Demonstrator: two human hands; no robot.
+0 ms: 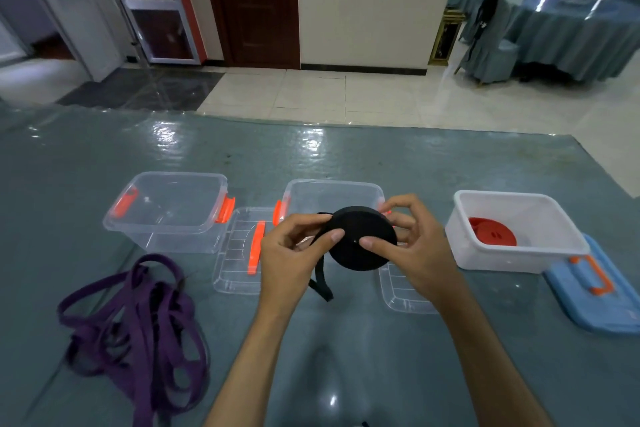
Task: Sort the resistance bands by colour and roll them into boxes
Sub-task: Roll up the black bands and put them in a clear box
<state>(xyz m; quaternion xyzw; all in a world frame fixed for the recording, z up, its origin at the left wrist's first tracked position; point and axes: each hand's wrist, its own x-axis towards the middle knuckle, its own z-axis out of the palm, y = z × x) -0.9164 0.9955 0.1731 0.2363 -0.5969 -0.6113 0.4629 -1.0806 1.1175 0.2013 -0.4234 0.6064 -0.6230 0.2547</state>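
Head view: black band roll (362,237) pinched between left hand (294,246), right hand (414,246) grips.

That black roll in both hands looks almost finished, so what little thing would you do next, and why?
Probably wind the last loose tail onto the black roll. The left hand and right hand pinch the roll above the table, and a short end hangs below it. Once that is wrapped, it could go into the clear box just behind, since the red roll already lies in the white box.

Person, head view: left hand (294,246) and right hand (412,239), both bare; forearms uncovered, no sleeves in frame; short, unpainted fingernails.
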